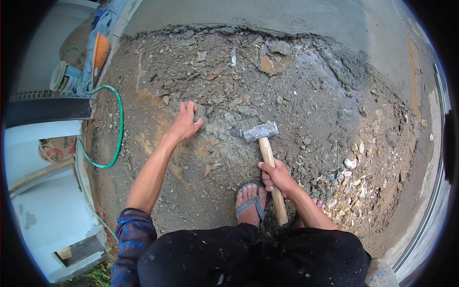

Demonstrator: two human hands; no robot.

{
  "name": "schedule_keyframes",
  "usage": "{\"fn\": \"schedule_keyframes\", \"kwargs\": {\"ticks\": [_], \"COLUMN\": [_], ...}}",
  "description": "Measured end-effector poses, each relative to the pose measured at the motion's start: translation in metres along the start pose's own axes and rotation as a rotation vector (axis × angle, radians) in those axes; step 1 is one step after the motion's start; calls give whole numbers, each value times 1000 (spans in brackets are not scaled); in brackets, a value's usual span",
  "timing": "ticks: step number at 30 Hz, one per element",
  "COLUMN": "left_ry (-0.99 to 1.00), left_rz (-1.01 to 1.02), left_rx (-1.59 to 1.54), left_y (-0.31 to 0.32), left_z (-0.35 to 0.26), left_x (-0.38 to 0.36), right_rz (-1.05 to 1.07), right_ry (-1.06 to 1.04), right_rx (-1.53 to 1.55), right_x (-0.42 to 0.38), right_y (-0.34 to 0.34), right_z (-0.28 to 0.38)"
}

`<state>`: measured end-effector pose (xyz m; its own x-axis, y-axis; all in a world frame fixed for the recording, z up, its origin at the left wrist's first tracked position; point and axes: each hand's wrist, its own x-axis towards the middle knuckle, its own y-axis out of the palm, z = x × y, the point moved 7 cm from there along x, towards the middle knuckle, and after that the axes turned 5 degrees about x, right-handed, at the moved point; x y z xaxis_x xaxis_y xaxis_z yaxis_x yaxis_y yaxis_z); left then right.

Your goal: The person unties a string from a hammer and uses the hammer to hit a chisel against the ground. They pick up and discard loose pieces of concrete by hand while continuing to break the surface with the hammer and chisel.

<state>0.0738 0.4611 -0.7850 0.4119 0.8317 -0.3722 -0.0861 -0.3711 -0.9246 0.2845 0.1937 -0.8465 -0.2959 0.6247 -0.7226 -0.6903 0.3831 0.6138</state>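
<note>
My right hand point(278, 178) is wrapped around the wooden handle of a club hammer point(266, 149), partway down. The hammer's worn, grey-smeared metal head point(260, 132) is low over the rubble, and its handle end points back toward my legs. To the left, my left hand point(184, 123) reaches down to the ground with bent fingers. A grey stone point(200, 113) lies between its fingers and thumb, partly hidden by them. Broken grey lumps point(229, 118) and gravel lie between the two hands.
Smooth wet-looking concrete point(267, 13) borders the rough ground at the top. A green hose point(120, 129) loops at left, near an orange hard hat point(100, 53) and a white bucket point(59, 76). My sandalled foot point(249, 203) stands below the hammer. Pale stones point(350, 163) lie at right.
</note>
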Motion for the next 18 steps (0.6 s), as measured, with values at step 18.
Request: {"fn": "schedule_keyframes", "kwargs": {"ticks": [18], "left_ry": [-374], "left_rz": [-191], "left_rx": [-973], "left_y": [17], "left_z": [30], "left_x": [-30], "right_rz": [90], "right_ry": [-5], "right_rx": [23], "right_x": [2], "right_y": [-5], "right_z": [-3]}}
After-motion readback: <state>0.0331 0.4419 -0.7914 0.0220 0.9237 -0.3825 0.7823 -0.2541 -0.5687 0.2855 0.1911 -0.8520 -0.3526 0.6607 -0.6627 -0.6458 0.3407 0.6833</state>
